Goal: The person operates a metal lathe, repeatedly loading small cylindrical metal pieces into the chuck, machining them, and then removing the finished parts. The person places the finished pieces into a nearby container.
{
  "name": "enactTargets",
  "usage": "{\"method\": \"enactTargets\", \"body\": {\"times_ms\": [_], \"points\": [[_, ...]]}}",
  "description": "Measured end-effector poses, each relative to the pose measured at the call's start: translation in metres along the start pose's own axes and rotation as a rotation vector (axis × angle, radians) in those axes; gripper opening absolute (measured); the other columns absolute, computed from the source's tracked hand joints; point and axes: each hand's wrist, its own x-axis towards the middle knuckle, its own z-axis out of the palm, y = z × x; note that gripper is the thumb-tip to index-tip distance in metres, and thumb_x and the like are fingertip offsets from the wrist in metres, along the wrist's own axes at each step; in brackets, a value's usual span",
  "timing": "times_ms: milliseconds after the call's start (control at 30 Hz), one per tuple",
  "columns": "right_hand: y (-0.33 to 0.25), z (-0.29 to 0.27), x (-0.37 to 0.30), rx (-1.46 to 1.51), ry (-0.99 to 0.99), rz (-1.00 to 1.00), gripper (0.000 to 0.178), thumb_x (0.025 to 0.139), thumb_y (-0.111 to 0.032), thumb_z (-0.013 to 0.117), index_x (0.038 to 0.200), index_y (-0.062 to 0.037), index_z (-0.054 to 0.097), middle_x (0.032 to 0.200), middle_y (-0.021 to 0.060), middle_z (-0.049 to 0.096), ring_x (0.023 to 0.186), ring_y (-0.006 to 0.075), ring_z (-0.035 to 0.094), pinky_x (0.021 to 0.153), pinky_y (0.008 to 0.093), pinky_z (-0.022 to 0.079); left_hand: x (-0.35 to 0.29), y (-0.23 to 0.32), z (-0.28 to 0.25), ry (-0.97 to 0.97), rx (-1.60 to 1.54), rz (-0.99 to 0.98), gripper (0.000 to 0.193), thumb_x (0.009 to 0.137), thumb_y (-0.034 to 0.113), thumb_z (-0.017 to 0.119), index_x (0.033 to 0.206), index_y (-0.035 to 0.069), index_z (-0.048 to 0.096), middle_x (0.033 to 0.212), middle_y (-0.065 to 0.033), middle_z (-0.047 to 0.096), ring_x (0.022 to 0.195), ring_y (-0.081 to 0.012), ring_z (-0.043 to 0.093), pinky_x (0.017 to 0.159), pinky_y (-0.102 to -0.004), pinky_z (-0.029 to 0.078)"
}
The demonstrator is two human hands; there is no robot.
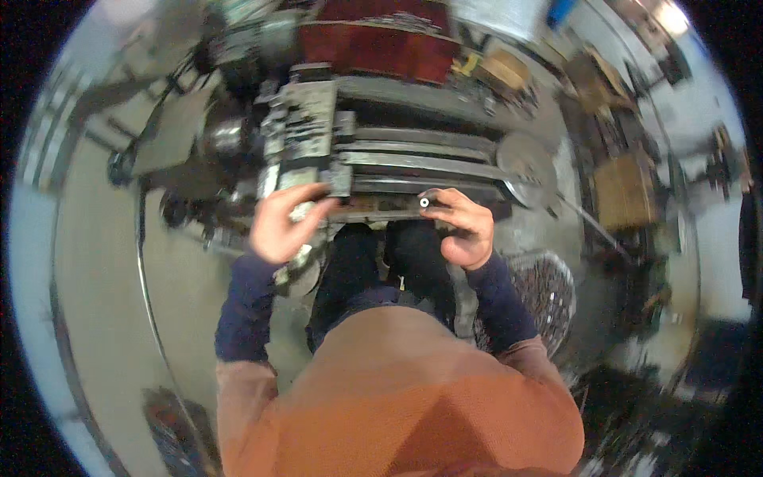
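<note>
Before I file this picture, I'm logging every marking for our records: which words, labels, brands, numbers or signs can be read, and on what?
None can be read.
Machine: too blurred.
Brown box on the right: too blurred.
Small round piece in the right hand: too small to tell.

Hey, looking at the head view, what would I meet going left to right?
Grey machine housing, your left hand, your right hand with a small pale-ringed piece at its fingertips, heap of small bits, brown box.
</note>
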Motion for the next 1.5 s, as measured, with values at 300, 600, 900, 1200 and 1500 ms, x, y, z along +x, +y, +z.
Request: {"method": "enactTargets", "body": {"times_ms": [300,600,900,1200,1500], "points": [[-0.025,0.057,0.075,-0.076,-0.317,-0.21,0.037,0.049,-0.006,0.058,0.085,0.0004,0.062,0.096,0.0163,0.057,0.079,0.0339,0.056,0.068,0.0357,0.047,-0.005,-0.009,0.021,-0.005,-0.222,-0.074,0.024,0.08,0.025,0.059,0.069,0.004,0.06,0.058,-0.0157,0.055,0.054,-0.0314,0.056,0.049,-0.0372,0.041],[-0.022,0.101,0.16,-0.095,-0.683,-0.346,0.028,0.049,-0.006,0.062,0.077,-0.006,0.062,0.084,0.0095,0.059,0.071,0.0292,0.053,0.06,0.0369,0.045,-0.03,-0.042,-0.047,0.029,-0.108,-0.111,0.023,0.079,0.026,0.057,0.086,0.005,0.062,0.067,-0.0172,0.058,0.063,-0.0333,0.058,0.056,-0.0394,0.044],[0.05,0.218,0.246,-0.934,-0.809,-0.062,0.021,0.056,-0.025,0.061,0.073,-0.0176,0.071,0.078,0.004,0.064,0.089,0.0245,0.054,0.078,0.0409,0.041,-0.176,-0.099,-0.203,0.4,0.783,-0.631,0.025,0.08,0.025,0.056,0.095,0.006,0.06,0.071,-0.0153,0.06,0.067,-0.0329,0.058,0.056,-0.0395,0.044],[0.063,0.235,0.255,-0.827,-0.852,-0.025,0.034,0.054,-0.024,0.059,0.085,-0.0195,0.07,0.08,0.0104,0.065,0.079,0.0256,0.062,0.074,0.0366,0.047,-0.315,-0.104,-0.208,0.326,0.765,-1.103,0.032,0.077,0.032,0.059,0.093,0.004,0.057,0.068,-0.0152,0.059,0.068,-0.0347,0.057,0.062,-0.0417,0.045],[0.057,0.231,0.262,-0.735,-0.914,0.018,0.028,0.055,-0.027,0.064,0.076,-0.0095,0.069,0.079,0.0171,0.064,0.073,0.0315,0.063,0.073,0.0382,0.05,-0.318,-0.164,-0.246,0.133,1.036,-1.37,0.017,0.074,0.018,0.06,0.086,0.006,0.061,0.081,-0.0168,0.062,0.08,-0.0336,0.06,0.069,-0.0423,0.049]]}}
